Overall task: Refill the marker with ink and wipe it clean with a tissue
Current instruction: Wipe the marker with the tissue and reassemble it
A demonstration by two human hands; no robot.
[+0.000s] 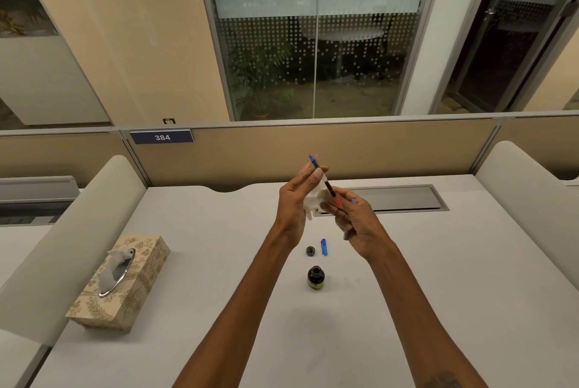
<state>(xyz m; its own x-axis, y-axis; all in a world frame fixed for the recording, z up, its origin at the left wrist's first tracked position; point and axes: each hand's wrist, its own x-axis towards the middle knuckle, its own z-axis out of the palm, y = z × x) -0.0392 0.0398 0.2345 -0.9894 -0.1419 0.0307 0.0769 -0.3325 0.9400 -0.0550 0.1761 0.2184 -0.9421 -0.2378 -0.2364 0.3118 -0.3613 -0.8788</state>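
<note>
The slim blue-tipped marker (329, 189), dark along the barrel and red at its lower end, is held in the air above the table, slanted with the blue tip up and away from the person. That slant, I judge, keeps the inked end clear of both palms. The left hand (294, 199) pinches a crumpled white tissue (314, 203) against the upper barrel, with the thumb on one side and nearly straight fingers on the other, so the paper wraps the part to be wiped. The right hand (357, 221) grips the red lower end with curled fingers, using it as a handle. It looks placed to turn or draw the marker through the tissue. This reads as the wiping step, with the filling probably done.

Below the hands, on the white table (438, 293), stands the small dark glass ink bottle (315, 277), which is open. Its round dark screw cap (310, 251) and the blue plastic marker cap (324, 247) lie just beyond it, side by side and within easy reach for closing up. The open bottle is a spill risk under moving forearms. The patterned beige tissue box (125, 281) sits well off to the left, a sheet standing out of its slot.
</note>
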